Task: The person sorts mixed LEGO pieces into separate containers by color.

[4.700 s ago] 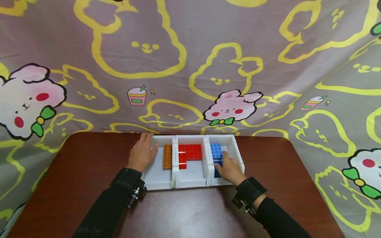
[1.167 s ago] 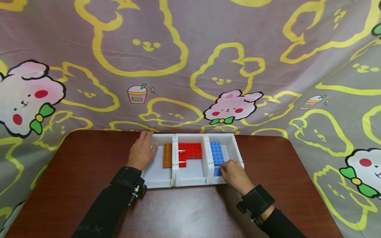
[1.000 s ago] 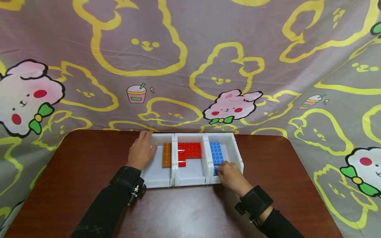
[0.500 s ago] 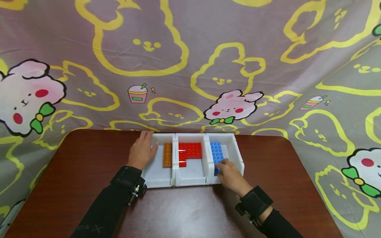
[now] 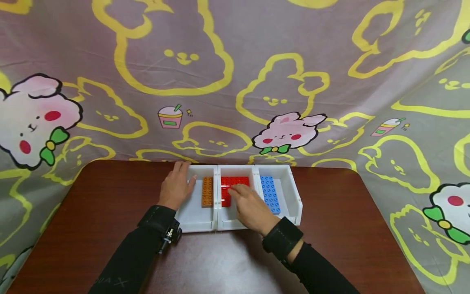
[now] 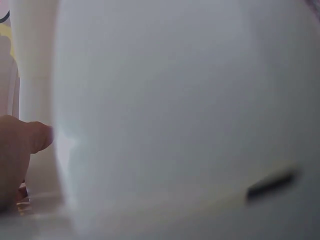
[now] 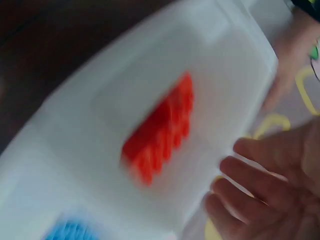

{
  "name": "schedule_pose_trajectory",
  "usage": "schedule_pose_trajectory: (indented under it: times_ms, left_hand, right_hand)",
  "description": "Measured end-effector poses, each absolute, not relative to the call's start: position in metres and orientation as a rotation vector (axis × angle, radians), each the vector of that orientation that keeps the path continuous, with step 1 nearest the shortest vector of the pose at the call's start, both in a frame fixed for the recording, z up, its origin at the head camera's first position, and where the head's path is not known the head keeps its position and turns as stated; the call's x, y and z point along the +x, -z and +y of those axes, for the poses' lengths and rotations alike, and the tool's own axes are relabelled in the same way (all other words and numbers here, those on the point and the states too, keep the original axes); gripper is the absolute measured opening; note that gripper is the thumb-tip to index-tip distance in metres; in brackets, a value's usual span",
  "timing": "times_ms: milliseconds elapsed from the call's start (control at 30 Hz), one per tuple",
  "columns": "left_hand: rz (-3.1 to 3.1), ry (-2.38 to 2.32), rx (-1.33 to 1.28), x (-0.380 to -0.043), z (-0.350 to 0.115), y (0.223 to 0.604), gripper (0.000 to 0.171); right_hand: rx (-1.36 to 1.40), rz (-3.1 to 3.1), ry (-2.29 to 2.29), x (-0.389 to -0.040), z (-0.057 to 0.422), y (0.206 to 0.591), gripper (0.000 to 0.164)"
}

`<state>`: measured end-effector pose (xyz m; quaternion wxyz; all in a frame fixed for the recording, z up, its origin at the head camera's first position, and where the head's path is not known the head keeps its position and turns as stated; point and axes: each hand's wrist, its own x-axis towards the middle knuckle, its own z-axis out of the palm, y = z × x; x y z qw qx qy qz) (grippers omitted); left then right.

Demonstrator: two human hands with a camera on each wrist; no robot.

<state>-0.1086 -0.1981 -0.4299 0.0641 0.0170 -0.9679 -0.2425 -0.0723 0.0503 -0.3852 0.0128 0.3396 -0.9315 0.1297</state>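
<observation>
My right hand [image 5: 253, 208] is over the middle white bin [image 5: 225, 224], its fingertips overlapping red toy bricks [image 5: 235, 181] in the head view. The right wrist view shows the fingers [image 7: 255, 177] spread and relaxed, nothing between them, beside the blurred red bricks [image 7: 170, 125]. My left hand [image 5: 174, 188] rests on the outer wall of the left bin, fingers reaching to its back corner and thumb on the inner side. That bin holds an orange studded brick [image 5: 207, 192] along its right wall. Blue bricks [image 5: 269, 192] lie end to end in the right bin [image 5: 295, 200].
The three bins stand side by side on a brown table [image 5: 121, 196]. Directly behind rises a patterned cloth [image 5: 205, 102], which also hangs along both sides. White bin wall [image 6: 160, 110] fills most of the left wrist view.
My right hand has let go of the small front blue brick and moved left to the middle bin. The blue bricks now form one continuous strip. The left hand has stayed put.
</observation>
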Motion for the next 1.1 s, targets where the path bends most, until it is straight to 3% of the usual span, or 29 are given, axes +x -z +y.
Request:
schedule_pose_trajectory:
  times_ms: [133, 300, 500, 767, 1100]
  left_hand:
    - [-2.916, 0.743, 0.038, -0.108, -0.198, 0.430, 0.054]
    - [-2.877, 0.749, 0.012, -0.108, -0.196, 0.431, 0.054]
    - [-2.861, 0.732, -0.004, -0.108, -0.198, 0.430, 0.053]
    - [-2.918, 0.756, 0.048, -0.107, -0.202, 0.431, 0.054]
    - [-2.917, 0.748, 0.034, -0.107, -0.202, 0.429, 0.055]
  right_hand:
    - [1.181, -3.040, -0.259, -0.076, 0.030, 0.399, 0.051]
    - [1.214, -3.057, -0.244, -0.077, 0.030, 0.406, 0.048]
    - [1.331, -2.937, -0.210, -0.067, 0.050, 0.399, 0.039]
    - [1.202, -3.031, 0.086, -0.059, 0.063, 0.385, 0.012]
    - [1.136, -2.979, 0.074, -0.071, 0.052, 0.375, 0.007]
